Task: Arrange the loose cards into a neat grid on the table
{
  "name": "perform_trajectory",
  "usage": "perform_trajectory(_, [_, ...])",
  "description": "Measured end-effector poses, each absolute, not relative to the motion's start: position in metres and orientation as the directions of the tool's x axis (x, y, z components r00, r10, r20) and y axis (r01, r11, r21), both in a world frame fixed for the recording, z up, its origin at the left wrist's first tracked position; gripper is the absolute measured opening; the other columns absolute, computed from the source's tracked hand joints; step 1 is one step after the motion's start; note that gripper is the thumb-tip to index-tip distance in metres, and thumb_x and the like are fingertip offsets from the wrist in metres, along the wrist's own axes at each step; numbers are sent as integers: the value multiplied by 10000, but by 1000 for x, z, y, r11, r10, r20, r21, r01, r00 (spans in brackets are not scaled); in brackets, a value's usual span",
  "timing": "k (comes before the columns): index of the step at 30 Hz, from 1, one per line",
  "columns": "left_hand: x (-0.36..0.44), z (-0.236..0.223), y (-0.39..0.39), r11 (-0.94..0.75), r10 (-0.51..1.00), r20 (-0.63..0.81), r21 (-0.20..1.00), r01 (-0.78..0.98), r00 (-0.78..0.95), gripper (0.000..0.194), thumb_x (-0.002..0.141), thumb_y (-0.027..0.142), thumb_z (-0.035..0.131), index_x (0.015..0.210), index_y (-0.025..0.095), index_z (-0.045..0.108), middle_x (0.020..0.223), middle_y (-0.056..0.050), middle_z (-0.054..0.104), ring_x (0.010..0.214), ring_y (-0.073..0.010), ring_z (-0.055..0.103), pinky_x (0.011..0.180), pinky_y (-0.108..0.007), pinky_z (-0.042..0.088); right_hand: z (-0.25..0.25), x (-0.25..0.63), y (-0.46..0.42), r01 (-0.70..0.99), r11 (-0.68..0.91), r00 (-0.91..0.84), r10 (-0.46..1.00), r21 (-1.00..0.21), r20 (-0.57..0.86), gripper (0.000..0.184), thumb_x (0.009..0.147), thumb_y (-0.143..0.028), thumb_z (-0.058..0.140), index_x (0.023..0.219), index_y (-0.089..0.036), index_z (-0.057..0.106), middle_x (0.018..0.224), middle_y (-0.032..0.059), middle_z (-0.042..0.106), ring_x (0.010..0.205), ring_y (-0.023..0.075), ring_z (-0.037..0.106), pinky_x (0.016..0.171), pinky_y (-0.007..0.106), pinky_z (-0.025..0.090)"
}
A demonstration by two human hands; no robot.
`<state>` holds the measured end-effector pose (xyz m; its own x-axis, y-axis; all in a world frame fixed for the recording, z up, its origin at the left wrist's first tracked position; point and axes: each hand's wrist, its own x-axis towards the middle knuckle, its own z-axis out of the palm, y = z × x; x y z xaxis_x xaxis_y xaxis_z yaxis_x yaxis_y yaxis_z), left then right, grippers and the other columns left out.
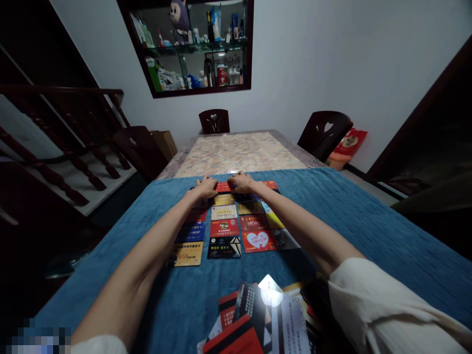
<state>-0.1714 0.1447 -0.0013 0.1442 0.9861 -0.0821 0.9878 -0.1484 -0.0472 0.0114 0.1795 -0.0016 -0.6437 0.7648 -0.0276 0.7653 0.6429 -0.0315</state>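
At the far end of several rows of cards, both my arms stretch out over a blue cloth (306,196). A red card (223,187) lies between my hands. My left hand (206,188) is closed with bent fingers at the card's left edge. At its right edge, my right hand (241,183) is curled in a pinch, its fingertips partly hidden. Nearer rows include a gold card (223,199), a black VIP card (224,248), a red card with a white heart (259,241) and a gold VIP card (189,254). My forearms cover some outer cards.
A loose pile of cards (250,314) lies close to my body, with a bright glare on it. Beyond the cloth, the marble-patterned tabletop (243,152) shows. Dark chairs (324,132) stand around the table. A stair railing (62,142) runs along the left.
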Motion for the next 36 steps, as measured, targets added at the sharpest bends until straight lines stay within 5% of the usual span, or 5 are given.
perform_trajectory(28, [-170,-4,154,-180,976,-137,-77,981,169,371,709,154,598,1071,196,668,1272,-153,605,1306,-368,401,1014,-536,385,-7,10,184,688,722,-721,691,73,-38,372,868,-300,556,1214,-215,660,1340,134,600,1247,365,434,950,478,409])
perform_trajectory(36, [-167,5,138,-210,978,-35,-79,974,208,491,722,122,548,1198,191,644,1371,-165,561,1398,-370,322,1050,-585,348,-4,17,179,720,690,-693,720,77,29,409,913,-334,496,1286,-220,619,1340,138,598,1249,363,431,948,484,400])
